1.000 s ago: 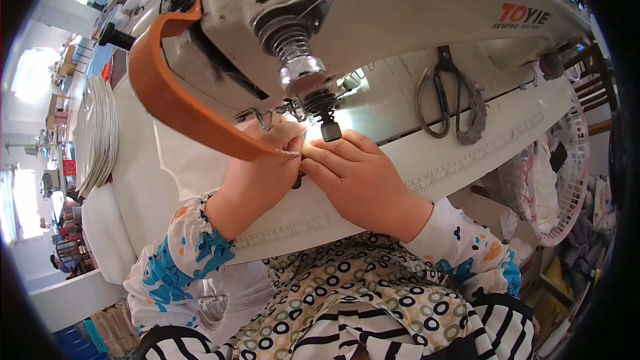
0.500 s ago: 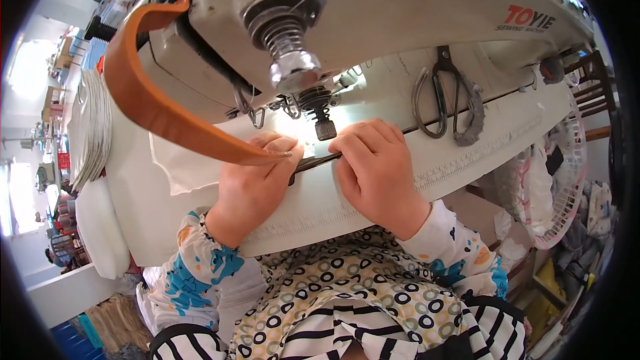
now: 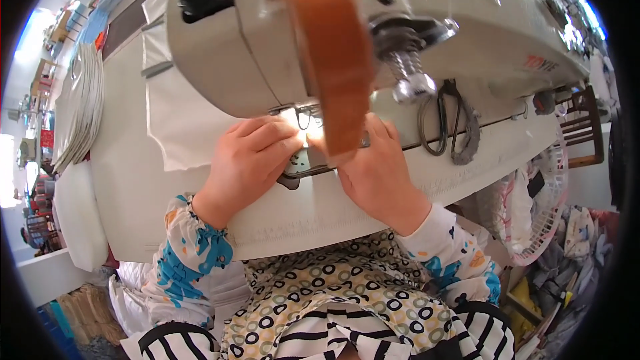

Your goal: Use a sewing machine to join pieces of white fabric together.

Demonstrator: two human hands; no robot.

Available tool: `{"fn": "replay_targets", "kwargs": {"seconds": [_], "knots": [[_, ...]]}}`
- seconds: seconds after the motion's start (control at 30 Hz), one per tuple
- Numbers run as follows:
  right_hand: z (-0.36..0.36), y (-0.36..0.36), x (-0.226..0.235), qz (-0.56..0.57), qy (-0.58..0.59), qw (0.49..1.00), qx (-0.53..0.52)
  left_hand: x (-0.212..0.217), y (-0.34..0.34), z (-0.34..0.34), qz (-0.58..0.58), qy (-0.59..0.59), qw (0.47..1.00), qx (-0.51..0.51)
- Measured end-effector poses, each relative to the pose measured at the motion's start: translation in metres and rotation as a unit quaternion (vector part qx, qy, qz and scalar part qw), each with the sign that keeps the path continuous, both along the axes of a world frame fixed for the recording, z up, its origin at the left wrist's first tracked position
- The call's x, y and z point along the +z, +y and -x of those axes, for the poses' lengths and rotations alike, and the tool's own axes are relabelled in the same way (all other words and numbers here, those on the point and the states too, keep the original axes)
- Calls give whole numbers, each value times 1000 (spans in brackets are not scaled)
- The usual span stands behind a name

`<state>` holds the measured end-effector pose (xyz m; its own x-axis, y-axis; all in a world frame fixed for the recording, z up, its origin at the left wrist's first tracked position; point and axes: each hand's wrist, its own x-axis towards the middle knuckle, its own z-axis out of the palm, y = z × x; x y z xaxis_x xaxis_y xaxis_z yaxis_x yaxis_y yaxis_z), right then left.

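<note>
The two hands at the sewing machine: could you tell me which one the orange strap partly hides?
The right hand; the orange strap crosses its fingers, while the left hand lies uncovered.

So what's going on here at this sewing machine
A person sits at a cream sewing machine, both hands flat on white fabric at the lit needle area. The left hand presses the fabric just left of the metal plate; the right hand rests right of it, partly hidden behind an orange strap hanging close to the camera. Scissors lie on the machine bed to the right.
</note>
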<state>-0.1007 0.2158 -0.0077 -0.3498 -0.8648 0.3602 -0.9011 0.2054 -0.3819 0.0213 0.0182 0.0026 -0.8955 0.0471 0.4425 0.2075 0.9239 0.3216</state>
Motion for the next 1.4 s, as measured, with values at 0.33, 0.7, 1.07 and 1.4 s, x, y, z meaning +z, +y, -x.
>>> {"fn": "replay_targets", "kwargs": {"seconds": [0.33,0.7,1.07,1.4], "knots": [[17,2,19,146,-263,947,-109,-18,-28,15,50,102,993,40],[38,6,7,131,-241,921,-278,1,-26,12,-23,29,999,26],[15,5,1,173,-105,967,-155,-9,-29,20,-53,43,997,23],[-59,-84,20,4,-88,991,105,9,-50,-36,-91,214,934,269]]}}
